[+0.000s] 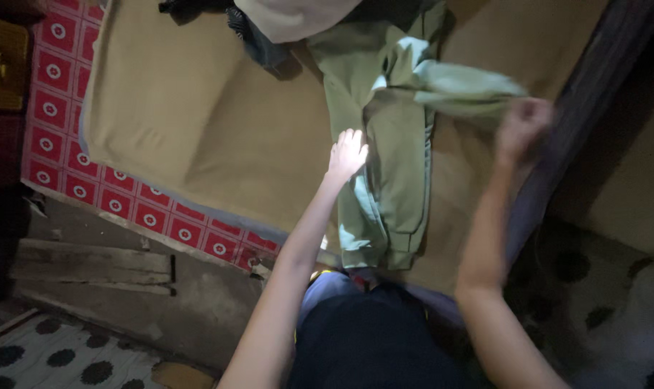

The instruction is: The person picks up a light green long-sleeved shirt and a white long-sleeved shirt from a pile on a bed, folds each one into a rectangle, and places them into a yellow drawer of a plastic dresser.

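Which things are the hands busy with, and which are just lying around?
Busy with: green garment, pressed by left hand, its sleeve lifted by right hand.
Lying around: tan blanket, white cloth, red patterned mat.

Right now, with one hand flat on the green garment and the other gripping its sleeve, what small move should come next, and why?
Probably carry the light green fabric sleeve inward across the green cloth garment and lay it down. The right hand holds that sleeve lifted off the tan padded surface, while the left hand lies flat on the garment's edge, pinning it so it should not slide.
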